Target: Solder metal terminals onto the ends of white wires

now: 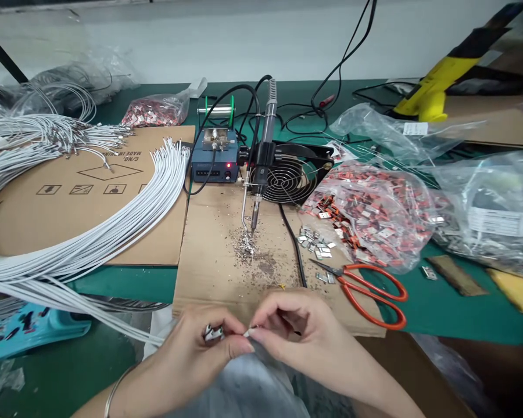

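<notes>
Soldering iron (268, 125) kinda blocked the fan (283, 180), and orange-handled scissors (343, 277) lay off to the right. Left hand (213, 342) and right hand (294, 328) pinched a tiny whitish piece (248, 332) by the near edge of the cardboard (218, 255), white cable ends (214, 334) tucked in the left. Fingers hid most of it, couldn't tell its shape. Cable bundle (126, 220) got cut off on the left.

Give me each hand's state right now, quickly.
Left hand: closed, holding white cables.
Right hand: closed, pinching a small white piece.
</notes>
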A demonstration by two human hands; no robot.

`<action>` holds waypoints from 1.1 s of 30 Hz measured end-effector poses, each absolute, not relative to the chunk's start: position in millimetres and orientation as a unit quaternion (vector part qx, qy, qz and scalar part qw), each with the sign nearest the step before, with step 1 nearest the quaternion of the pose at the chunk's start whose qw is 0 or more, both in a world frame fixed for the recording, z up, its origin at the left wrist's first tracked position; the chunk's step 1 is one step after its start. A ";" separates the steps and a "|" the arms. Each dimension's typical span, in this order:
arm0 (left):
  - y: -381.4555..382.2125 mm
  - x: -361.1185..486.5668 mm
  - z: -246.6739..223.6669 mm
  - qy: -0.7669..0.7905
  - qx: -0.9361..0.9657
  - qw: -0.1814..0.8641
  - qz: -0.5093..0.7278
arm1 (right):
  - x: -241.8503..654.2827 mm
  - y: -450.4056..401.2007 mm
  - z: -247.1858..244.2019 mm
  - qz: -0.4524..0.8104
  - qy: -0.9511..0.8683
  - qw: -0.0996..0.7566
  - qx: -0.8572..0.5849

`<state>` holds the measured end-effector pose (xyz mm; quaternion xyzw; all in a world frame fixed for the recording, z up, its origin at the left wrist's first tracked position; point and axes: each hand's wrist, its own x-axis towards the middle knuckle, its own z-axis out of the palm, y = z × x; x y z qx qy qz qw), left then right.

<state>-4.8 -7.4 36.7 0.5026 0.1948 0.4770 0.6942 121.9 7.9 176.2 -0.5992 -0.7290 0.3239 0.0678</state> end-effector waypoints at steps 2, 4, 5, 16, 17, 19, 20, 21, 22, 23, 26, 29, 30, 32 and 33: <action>-7.4 -2.9 37.1 0.197 0.484 0.711 0.471 | 122.3 5.2 170.7 0.329 -0.732 0.098 -0.588; -7.7 1.3 36.9 0.207 0.448 0.726 0.479 | 122.0 -0.3 158.5 0.336 -0.725 0.202 -0.566; -7.7 3.7 36.6 0.213 0.434 0.730 0.484 | 121.8 -3.1 151.3 0.332 -0.720 0.260 -0.552; -2.9 -7.1 33.4 0.178 0.467 0.723 0.477 | 137.6 12.0 175.7 0.300 -0.724 0.273 -0.557; -2.2 -8.1 34.1 0.167 0.468 0.725 0.477 | 136.5 12.0 179.7 0.275 -0.756 0.216 -0.554; -0.6 -9.3 36.4 0.150 0.473 0.727 0.474 | 131.8 11.3 184.6 0.265 -0.793 0.121 -0.535; 0.1 -9.7 37.8 0.146 0.479 0.726 0.470 | 129.0 11.3 186.2 0.260 -0.805 0.093 -0.525; 0.9 -10.1 39.3 0.146 0.485 0.726 0.466 | 126.5 11.7 187.3 0.256 -0.813 0.072 -0.518; 1.6 -10.5 40.8 0.145 0.486 0.728 0.462 | 124.6 12.5 187.9 0.256 -0.818 0.058 -0.513; 2.2 -10.7 42.2 0.142 0.484 0.732 0.458 | 123.4 13.6 187.9 0.260 -0.820 0.052 -0.507; 4.3 -9.8 45.1 0.108 0.452 0.762 0.452 | 121.9 16.7 180.2 0.285 -0.829 0.094 -0.473; 5.5 -6.3 45.2 0.051 0.394 0.808 0.435 | 119.7 14.9 160.5 0.348 -0.800 0.230 -0.431; 5.5 -5.2 44.4 0.038 0.376 0.820 0.429 | 119.1 13.1 153.9 0.379 -0.772 0.280 -0.426; 5.1 -4.9 41.4 0.040 0.354 0.833 0.424 | 120.7 10.0 147.4 0.416 -0.731 0.324 -0.433; 4.9 -5.9 39.4 0.055 0.350 0.832 0.426 | 123.6 9.7 149.4 0.410 -0.733 0.308 -0.447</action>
